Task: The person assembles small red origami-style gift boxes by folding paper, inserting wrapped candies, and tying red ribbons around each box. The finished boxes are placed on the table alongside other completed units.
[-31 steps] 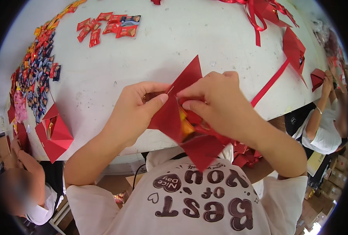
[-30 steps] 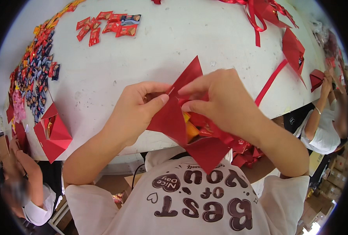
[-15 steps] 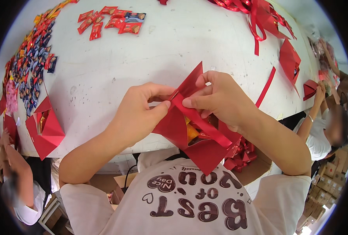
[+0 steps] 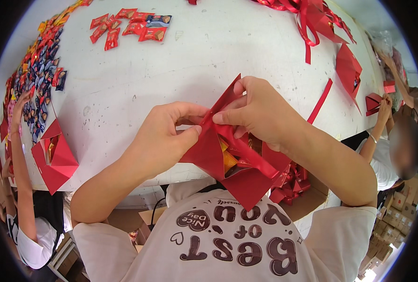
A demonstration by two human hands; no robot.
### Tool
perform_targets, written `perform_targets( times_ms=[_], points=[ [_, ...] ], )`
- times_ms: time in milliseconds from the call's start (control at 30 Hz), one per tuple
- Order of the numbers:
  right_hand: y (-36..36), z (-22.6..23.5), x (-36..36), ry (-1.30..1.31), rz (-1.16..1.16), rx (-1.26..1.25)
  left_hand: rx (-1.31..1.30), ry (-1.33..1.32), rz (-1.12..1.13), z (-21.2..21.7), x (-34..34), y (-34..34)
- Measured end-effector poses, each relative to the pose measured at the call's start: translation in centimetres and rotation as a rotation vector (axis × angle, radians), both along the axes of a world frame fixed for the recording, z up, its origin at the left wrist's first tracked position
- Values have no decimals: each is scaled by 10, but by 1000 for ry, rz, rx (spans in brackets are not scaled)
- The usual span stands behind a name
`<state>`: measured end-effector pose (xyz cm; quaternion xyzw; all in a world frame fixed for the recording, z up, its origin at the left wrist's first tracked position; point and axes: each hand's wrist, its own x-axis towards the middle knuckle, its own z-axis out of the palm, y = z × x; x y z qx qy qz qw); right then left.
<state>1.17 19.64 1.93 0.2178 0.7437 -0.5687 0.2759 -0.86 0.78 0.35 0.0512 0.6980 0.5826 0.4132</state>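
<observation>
1. Steadying: over the edge of the surface [image 4: 171, 70], the red box [image 4: 206, 150] is pinched along one panel by the left hand [image 4: 159, 134].
2. Under the right hand [image 4: 265, 115], grip half-curled, the red ribbon [image 4: 253, 158] is best kept flat; whether it is pinched cannot be told.

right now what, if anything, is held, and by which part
Left fingers pinch the red folded-card box by its left edge; right fingers pinch the shiny red ribbon near that edge.

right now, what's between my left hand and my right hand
In the head view, part of a red box lies between your left hand and right hand; a red ribbon crosses its opening.
</observation>
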Motion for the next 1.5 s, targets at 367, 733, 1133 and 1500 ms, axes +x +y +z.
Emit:
perform_targets(
  times_ms=[367, 733, 1133, 1500],
  points=[
    [3, 1, 0, 23, -33, -138, 36, 30, 29, -6, -1, -1],
    [2, -3, -8, -81, 46, -137, 29, 60, -10, -6, -2, -4],
    [-2, -2, -13, -154, -94, -29, -4, 24, -82, -2, -7, -5],
    [1, 4, -5, -67, -27, -78, 12, 31, -52, -4, -5, -5]
  ],
)
